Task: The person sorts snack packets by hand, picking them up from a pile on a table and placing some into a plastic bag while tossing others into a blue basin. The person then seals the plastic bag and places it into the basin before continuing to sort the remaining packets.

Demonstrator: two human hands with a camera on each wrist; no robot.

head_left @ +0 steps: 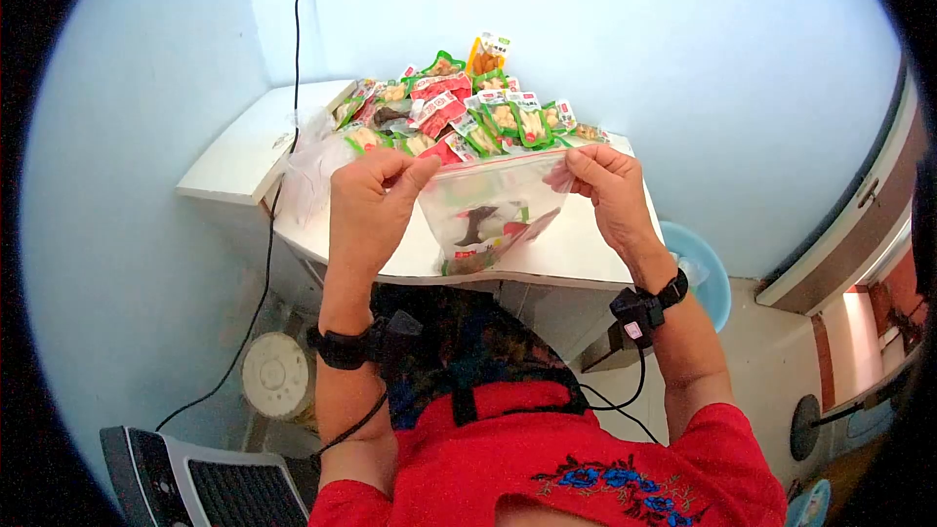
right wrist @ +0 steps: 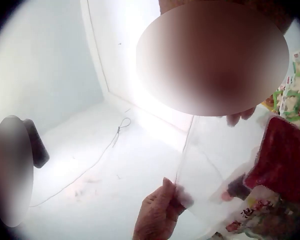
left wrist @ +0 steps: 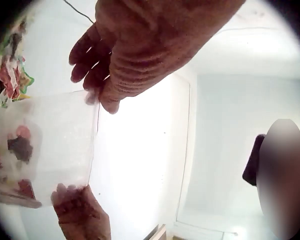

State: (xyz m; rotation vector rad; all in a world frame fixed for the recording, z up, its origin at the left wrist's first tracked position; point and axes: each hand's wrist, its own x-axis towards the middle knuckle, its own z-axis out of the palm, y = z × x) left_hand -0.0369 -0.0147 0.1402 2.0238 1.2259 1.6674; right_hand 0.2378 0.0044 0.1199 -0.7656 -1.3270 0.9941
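A clear zip bag (head_left: 454, 195) with a red line along its top edge hangs upright over the front of the white table (head_left: 586, 249). Several small packets (head_left: 483, 229), dark, white and red, lie low inside it. My left hand (head_left: 369, 200) pinches the bag's top left corner between thumb and fingers. At the opposite top corner, my right hand (head_left: 615, 197) pinches the edge the same way. The left wrist view shows the bag's edge (left wrist: 95, 125) stretched between the two hands. Behind the bag, a heap of sealed snack packets (head_left: 503, 117) covers the back of the table.
Crumpled clear plastic (head_left: 314, 151) lies left of the heap, beside a white raised surface (head_left: 249, 141). A black cable (head_left: 268, 273) runs down the left wall. A light blue basin (head_left: 717, 278) is right of the table. At lower left stand a round-lidded container (head_left: 276, 374) and a grey appliance (head_left: 210, 478).
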